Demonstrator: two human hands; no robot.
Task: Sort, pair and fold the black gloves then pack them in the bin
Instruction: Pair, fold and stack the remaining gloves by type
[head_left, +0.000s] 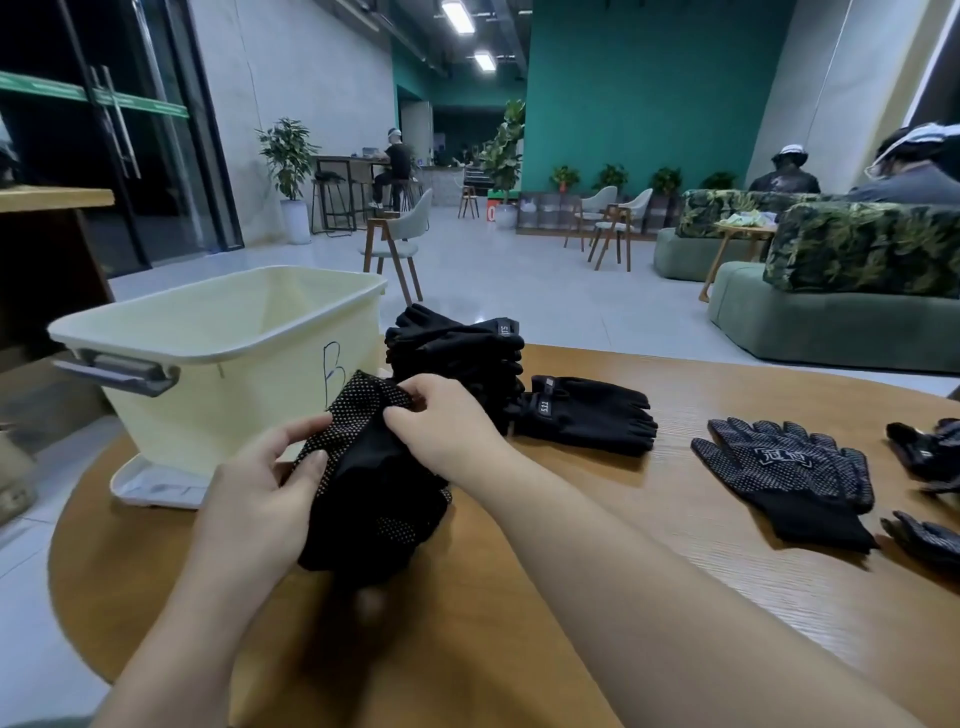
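Left hand (260, 483) gripping dotted black gloves (369, 467) near the desk (519, 623) left edge, right hand (441, 415) pinching their top, cream bin (218, 332) just behind, stacked gloves (457, 353) beside it

Just in front of the cream bin (249, 332), both hands, left hand (260, 499) and right hand (441, 421), grip a dotted black glove bundle (374, 483), with a stack of black gloves (457, 353) just right of the bin.

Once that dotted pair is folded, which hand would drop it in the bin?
Probably the left hand: it already grips the dotted gloves on the side facing the cream bin, while the right hand only pinches their top edge.
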